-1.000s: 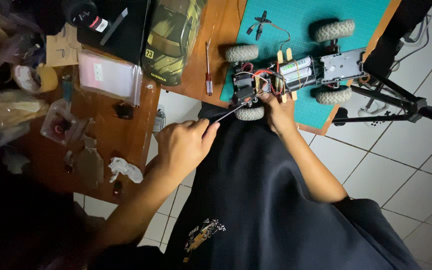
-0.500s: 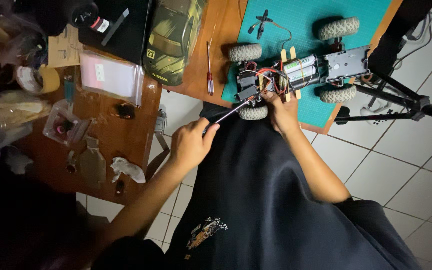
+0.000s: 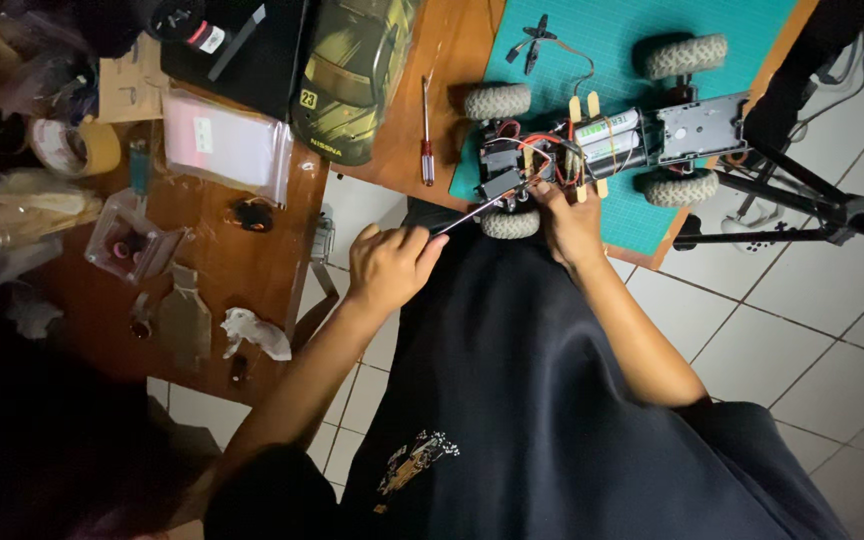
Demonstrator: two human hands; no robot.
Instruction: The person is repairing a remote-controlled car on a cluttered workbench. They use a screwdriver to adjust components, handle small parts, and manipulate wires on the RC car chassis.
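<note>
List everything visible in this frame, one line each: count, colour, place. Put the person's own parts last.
Model car chassis: one, dark frame with four grey knobbly wheels and red wiring, on the cutting mat.
Cutting mat: one, teal, on the wooden table's right end.
Long screwdriver: one, thin dark shaft, from the left hand to the chassis.
Red-handled screwdriver: one, lying on the table left of the mat.
Car body shell: one, olive green, on the table.
Plastic bag: one, clear pinkish, beside the shell.
Tape roll: one, yellowish, far left.
Tripod: one, black, on the tiled floor at right.
Left hand: grip closed on the long screwdriver.
Right hand: resting on the chassis edge.
</note>
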